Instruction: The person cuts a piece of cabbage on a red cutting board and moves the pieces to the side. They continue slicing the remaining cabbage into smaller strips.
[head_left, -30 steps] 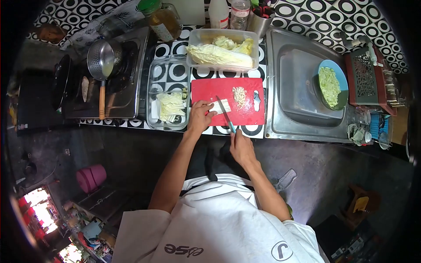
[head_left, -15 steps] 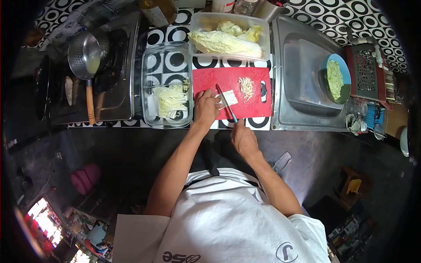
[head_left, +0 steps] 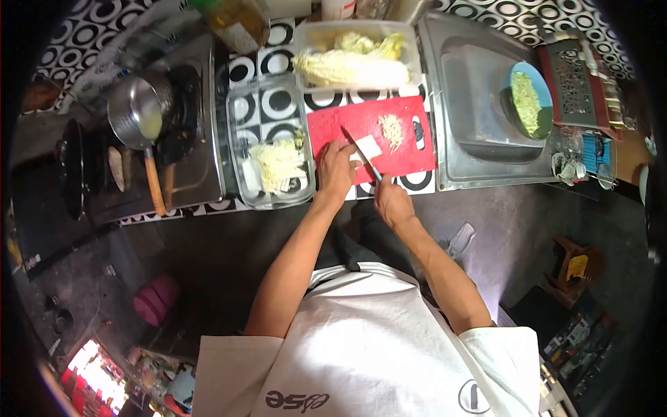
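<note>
A red cutting board [head_left: 410, 110] lies on the patterned counter. My right hand [head_left: 394, 203] grips the handle of a knife [head_left: 363, 154], its blade pointing up and left over the board. Beside the blade, the closed fingers of my left hand [head_left: 338, 169] press on a white cabbage piece [head_left: 368, 146]; the fingertips are partly hidden. A small pile of chopped white pieces [head_left: 391, 132] rests on the board's right part. To the left, a clear container [head_left: 310, 182] holds cut cabbage leaves [head_left: 278, 165].
Behind the board, a plastic tub [head_left: 419, 66] holds cabbage. A metal sink [head_left: 445, 149] with a blue bowl [head_left: 520, 71] of shredded greens stands right. On the left stove sits a saucepan [head_left: 125, 104] with a wooden handle. A bottle [head_left: 240, 28] stands at the back.
The camera view has shifted and tilted slightly. The white piece between knife and pile shows smaller. Both hands stay at the board, the knife still in my right hand.
</note>
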A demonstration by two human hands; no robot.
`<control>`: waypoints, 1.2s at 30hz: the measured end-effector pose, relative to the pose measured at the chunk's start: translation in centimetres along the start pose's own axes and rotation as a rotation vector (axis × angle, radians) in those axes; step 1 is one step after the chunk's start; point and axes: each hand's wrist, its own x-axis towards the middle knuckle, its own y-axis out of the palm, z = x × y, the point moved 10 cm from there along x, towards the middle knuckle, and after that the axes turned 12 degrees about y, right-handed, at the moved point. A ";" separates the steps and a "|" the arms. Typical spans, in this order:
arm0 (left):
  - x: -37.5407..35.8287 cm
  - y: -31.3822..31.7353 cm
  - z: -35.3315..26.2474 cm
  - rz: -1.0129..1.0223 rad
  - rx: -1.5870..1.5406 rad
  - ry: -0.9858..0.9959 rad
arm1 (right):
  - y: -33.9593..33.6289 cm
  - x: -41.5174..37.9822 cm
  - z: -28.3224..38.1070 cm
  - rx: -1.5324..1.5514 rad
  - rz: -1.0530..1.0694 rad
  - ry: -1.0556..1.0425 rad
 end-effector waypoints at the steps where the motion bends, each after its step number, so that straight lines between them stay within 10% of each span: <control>1: 0.1 -0.2 -0.4 0.060 0.017 -0.039 | -0.4 -0.1 0.2 0.015 -0.016 -0.020; 36: -1.7 -1.1 2.1 -0.212 -0.028 -0.103 | 0.3 -3.4 2.0 0.078 0.057 0.057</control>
